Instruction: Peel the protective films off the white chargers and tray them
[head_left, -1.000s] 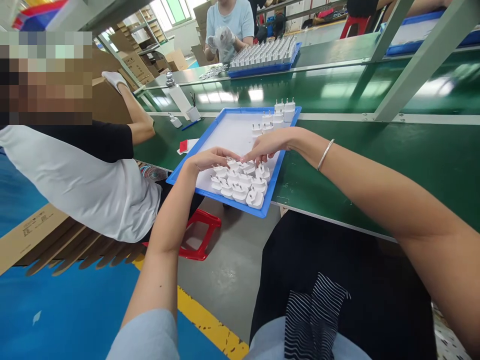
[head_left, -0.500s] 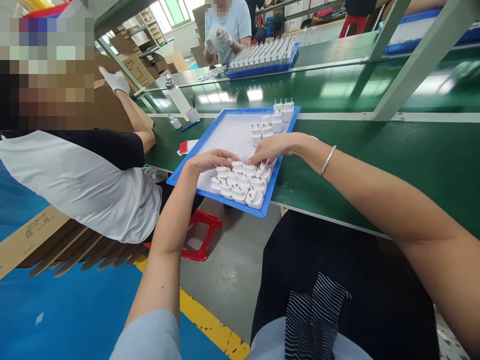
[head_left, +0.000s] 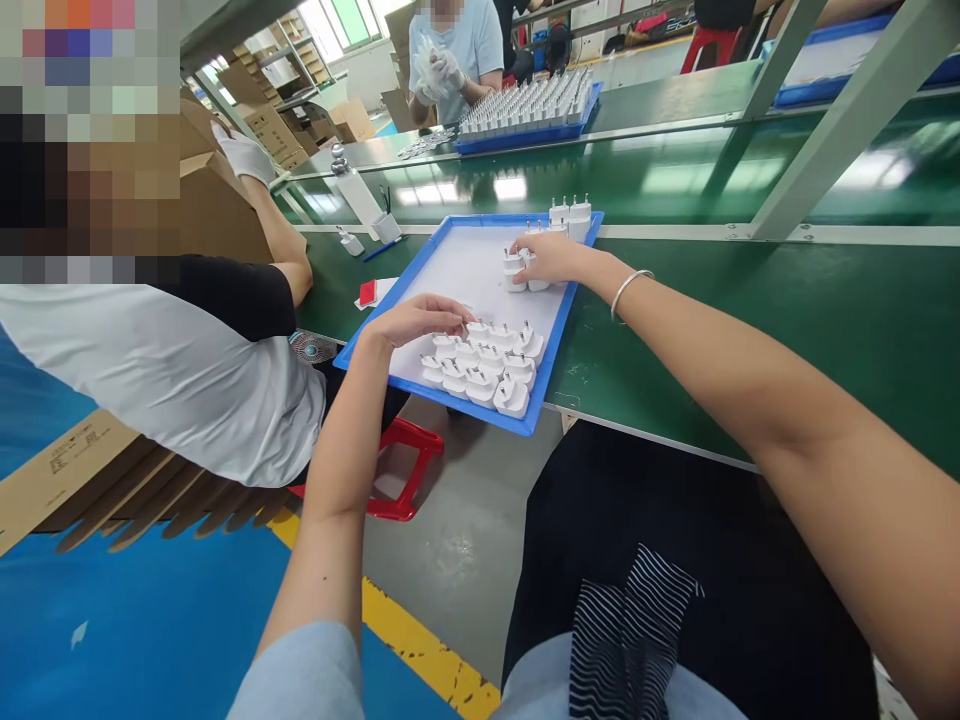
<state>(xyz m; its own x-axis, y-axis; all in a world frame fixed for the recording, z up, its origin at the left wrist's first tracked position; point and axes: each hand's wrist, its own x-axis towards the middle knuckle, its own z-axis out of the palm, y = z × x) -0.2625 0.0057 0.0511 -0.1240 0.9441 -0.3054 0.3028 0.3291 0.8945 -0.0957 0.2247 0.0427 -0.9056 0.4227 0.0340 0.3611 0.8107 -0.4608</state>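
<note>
A shallow blue-rimmed tray (head_left: 420, 262) with a white base bears two groups of white plug chargers, their pins pointing up. My right hand (head_left: 551, 257) is at the far group, thumb and fingers around a white plug charger (head_left: 514, 270) at its front; the fingers partly hide the ones beside it. At the near group, several chargers (head_left: 481, 385) stand packed in rows by the tray's front edge. My left hand (head_left: 424, 320) hovers at the back left of these rows, fingers stretched out and fingertips beside the rearmost chargers, holding nothing I can see.
The tray overhangs the green table (head_left: 675, 330) at the front. A co-worker (head_left: 150, 370) sits close on the left. Behind the tray are a pump bottle (head_left: 354, 195) and a pen cup (head_left: 386, 228). A slanted metal post (head_left: 817, 140) rises at right. Opposite, another person (head_left: 457, 60) works beside a full tray (head_left: 525, 115).
My right hand has moved from the near group to the far group and closed around a charger there. My left hand has barely moved. The co-worker's gloved hand shifted slightly right.
</note>
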